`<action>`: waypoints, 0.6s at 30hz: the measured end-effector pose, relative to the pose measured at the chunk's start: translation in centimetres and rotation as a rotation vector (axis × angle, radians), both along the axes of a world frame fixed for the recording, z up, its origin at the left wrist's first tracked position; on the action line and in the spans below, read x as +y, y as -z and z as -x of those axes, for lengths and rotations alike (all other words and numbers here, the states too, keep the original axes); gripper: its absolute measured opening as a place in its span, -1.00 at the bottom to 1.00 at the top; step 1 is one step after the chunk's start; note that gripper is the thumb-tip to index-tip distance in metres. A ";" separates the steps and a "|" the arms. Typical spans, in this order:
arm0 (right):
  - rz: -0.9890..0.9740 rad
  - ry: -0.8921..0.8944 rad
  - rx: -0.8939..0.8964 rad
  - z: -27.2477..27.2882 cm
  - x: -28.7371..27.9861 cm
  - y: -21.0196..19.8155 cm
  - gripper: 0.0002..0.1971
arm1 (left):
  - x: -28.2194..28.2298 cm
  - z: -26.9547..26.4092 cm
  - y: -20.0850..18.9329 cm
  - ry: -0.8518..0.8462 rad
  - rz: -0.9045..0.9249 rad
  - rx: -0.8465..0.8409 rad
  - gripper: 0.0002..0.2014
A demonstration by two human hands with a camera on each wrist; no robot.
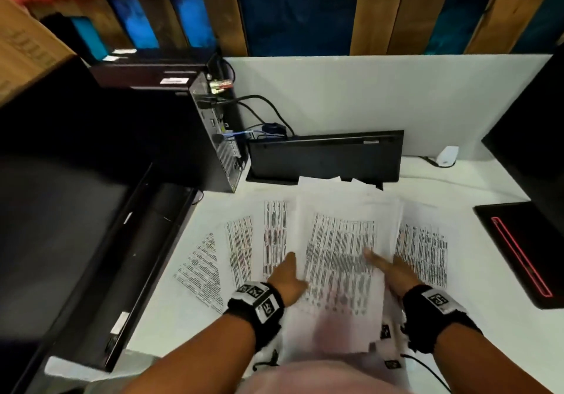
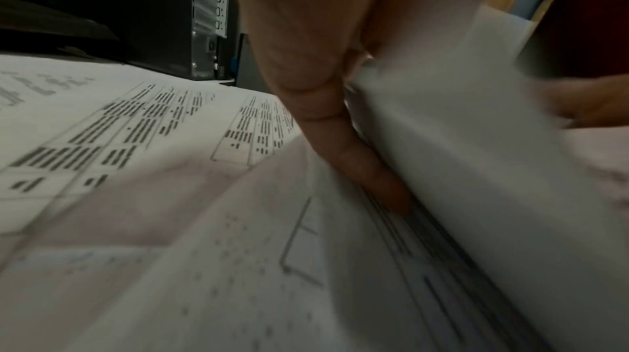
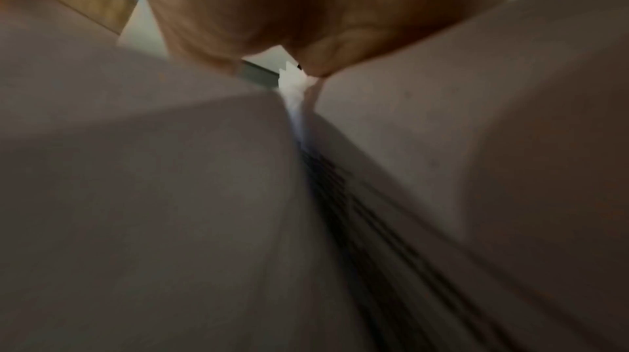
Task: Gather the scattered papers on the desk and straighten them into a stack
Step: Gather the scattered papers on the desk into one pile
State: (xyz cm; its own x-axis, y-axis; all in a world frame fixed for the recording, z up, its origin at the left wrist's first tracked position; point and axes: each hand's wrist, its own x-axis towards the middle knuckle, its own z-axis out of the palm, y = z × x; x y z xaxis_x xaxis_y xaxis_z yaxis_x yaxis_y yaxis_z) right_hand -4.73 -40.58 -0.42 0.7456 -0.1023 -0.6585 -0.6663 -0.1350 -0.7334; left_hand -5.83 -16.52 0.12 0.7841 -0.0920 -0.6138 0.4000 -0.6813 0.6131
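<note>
The loose bundle of white printed sheets [image 1: 338, 259] lies in the middle of the white desk [image 1: 457, 180], just in front of the black keyboard [image 1: 325, 157] that stands on edge against the white partition. Its long axis runs away from you, toward that keyboard.

Your left hand [image 1: 287, 277] is at the bundle's left long edge; in the left wrist view its fingers [image 2: 360, 158] run straight down along the side of the sheets, stretched out rather than clasped round them. Your right hand [image 1: 393, 274] lies flat on top near the right long edge, fingers extended and blurred; the right wrist view is too smeared to show whether any finger hooks under the paper, so call that hold unclear. Both hands flank the bundle; neither is the nearer.

Out from there, three printed pages [image 1: 241, 247] fan to the left of the bundle, partly tucked under it, and another printed page [image 1: 422, 253] shows to its right. The left ones lie closer to your left hand, so sweeping them inward looks like the next call.

Room is fair. The black computer tower [image 1: 210, 137] stands left of the keyboard, and a black box with a red line [image 1: 518, 250] lies well to its right. The desk's left edge drops off just beyond the outermost left page, so pull inward, not outward.
</note>
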 end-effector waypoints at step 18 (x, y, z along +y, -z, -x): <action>0.475 -0.116 0.143 -0.2 1.4 2.1 -0.29 | 7.1 -3.4 1.2 -0.642 -0.009 -0.006 -0.45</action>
State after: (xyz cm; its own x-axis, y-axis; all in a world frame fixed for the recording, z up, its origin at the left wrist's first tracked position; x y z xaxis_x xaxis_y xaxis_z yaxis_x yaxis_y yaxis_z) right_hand -4.53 -39.18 -2.47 0.6759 -0.3368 -0.6555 -0.7161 -0.5104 -0.4761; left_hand -2.43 -9.43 -1.12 0.6849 0.4019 -0.6078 0.7265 -0.3126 0.6120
